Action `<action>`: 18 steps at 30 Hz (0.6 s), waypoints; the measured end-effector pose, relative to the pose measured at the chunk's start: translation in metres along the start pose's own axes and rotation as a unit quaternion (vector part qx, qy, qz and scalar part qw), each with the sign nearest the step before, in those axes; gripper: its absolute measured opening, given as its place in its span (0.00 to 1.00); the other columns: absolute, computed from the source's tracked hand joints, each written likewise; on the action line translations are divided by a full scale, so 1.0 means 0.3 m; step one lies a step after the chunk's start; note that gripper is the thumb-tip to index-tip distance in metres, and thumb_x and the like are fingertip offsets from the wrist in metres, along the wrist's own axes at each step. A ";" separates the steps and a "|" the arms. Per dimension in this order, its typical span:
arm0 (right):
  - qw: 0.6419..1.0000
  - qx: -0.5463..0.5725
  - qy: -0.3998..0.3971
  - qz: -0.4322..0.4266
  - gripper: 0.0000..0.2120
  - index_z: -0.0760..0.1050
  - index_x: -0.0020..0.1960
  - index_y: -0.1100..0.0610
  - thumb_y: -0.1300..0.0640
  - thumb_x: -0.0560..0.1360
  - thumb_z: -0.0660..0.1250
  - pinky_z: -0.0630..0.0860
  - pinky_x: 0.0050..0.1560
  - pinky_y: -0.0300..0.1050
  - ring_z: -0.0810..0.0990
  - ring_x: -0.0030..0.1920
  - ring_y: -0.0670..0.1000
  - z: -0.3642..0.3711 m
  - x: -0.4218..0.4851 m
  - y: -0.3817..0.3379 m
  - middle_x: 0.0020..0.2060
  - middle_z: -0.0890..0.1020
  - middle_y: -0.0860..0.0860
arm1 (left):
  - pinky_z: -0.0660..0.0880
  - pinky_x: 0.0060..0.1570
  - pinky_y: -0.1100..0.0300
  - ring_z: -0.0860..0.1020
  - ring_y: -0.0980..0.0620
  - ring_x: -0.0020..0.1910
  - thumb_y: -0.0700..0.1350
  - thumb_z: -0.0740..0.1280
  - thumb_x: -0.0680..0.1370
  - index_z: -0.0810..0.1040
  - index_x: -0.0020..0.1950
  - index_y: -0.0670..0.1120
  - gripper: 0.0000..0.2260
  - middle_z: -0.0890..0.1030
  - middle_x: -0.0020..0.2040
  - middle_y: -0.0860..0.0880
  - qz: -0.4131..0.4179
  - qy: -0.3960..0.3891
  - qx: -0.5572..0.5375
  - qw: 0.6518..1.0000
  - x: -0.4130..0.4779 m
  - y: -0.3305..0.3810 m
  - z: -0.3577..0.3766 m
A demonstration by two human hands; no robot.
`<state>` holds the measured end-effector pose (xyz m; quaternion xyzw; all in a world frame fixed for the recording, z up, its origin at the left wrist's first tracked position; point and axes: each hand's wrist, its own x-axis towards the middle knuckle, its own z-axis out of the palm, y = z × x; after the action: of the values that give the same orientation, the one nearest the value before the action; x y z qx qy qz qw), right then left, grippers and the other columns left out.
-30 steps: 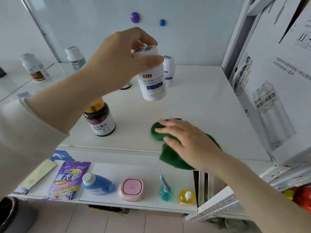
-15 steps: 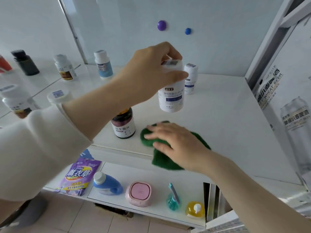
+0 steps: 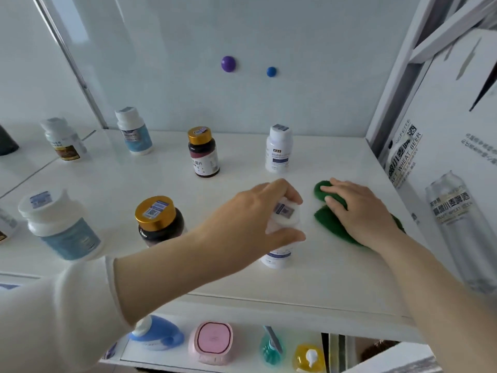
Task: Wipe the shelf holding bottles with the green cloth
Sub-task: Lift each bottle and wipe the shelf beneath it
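Shelf: a white shelf (image 3: 336, 278) fills most of the view, seen from above, with a glossy pale wall behind it.
Cardboard box: a tall printed box (image 3: 457, 130) stands against the shelf's right end.
Left hand: the left hand (image 3: 258, 219) reaches in from the lower left, its fingers curled round the cap of a white bottle (image 3: 279, 258). Whether the bottle's base touches the shelf cannot be told.
Right hand: the right hand (image 3: 360, 211) lies flat on the green cloth (image 3: 328, 222) with straight fingers, pressing it down.
Green cloth: crumpled on the right part of the shelf, just beside the gripped bottle.
Other bottles: a blue-labelled bottle (image 3: 61, 227) and a gold-capped brown bottle (image 3: 158, 219) stand to the left; more stand further back.
Lower shelf: a pink case (image 3: 212, 341) and small containers sit on the lower shelf (image 3: 290, 325).
Progress: wiping looks to be under way on the right side. The left and back areas, where bottles stand, probably remain; each bottle would likely need lifting to wipe beneath it.
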<state>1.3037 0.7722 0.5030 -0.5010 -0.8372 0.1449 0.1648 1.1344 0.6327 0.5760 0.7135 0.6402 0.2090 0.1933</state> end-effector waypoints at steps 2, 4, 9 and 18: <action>1.000 -0.004 -0.006 -0.002 0.18 0.67 0.68 0.48 0.50 0.79 0.53 0.54 0.70 0.45 0.58 0.73 0.49 0.004 0.030 -0.002 0.72 0.63 0.45 | 0.63 0.46 0.81 0.67 0.66 0.50 0.63 0.64 0.69 0.63 0.64 0.61 0.25 0.64 0.53 0.67 0.005 -0.029 0.020 0.999 0.009 0.000 -0.029; 1.000 -0.012 -0.010 -0.019 0.18 0.67 0.68 0.48 0.50 0.79 0.54 0.54 0.71 0.46 0.57 0.73 0.49 0.008 0.036 0.001 0.72 0.63 0.44 | 0.63 0.49 0.79 0.67 0.67 0.57 0.65 0.62 0.67 0.61 0.66 0.62 0.29 0.65 0.57 0.67 0.023 -0.012 0.031 0.999 0.062 -0.005 -0.098; 0.990 0.022 -0.055 -0.127 0.18 0.65 0.63 0.36 0.39 0.75 0.51 0.51 0.69 0.32 0.53 0.68 0.31 0.030 0.014 -0.042 0.65 0.59 0.27 | 0.64 0.56 0.60 0.71 0.48 0.62 0.54 0.65 0.74 0.59 0.71 0.55 0.27 0.69 0.66 0.48 0.052 0.027 0.128 0.990 0.395 -0.079 -0.204; 0.968 0.079 -0.095 -0.220 0.22 0.68 0.61 0.33 0.35 0.70 0.47 0.46 0.67 0.22 0.52 0.69 0.29 0.070 0.127 -0.119 0.64 0.62 0.24 | 0.66 0.35 0.65 0.69 0.53 0.48 0.50 0.67 0.74 0.72 0.63 0.50 0.17 0.70 0.52 0.53 0.044 -0.033 0.111 0.992 0.642 -0.190 -0.204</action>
<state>1.2496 0.7881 0.5035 -0.2738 -0.9244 0.2182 0.1514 1.0714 0.8308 0.6059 0.7647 0.6206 0.1210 0.1241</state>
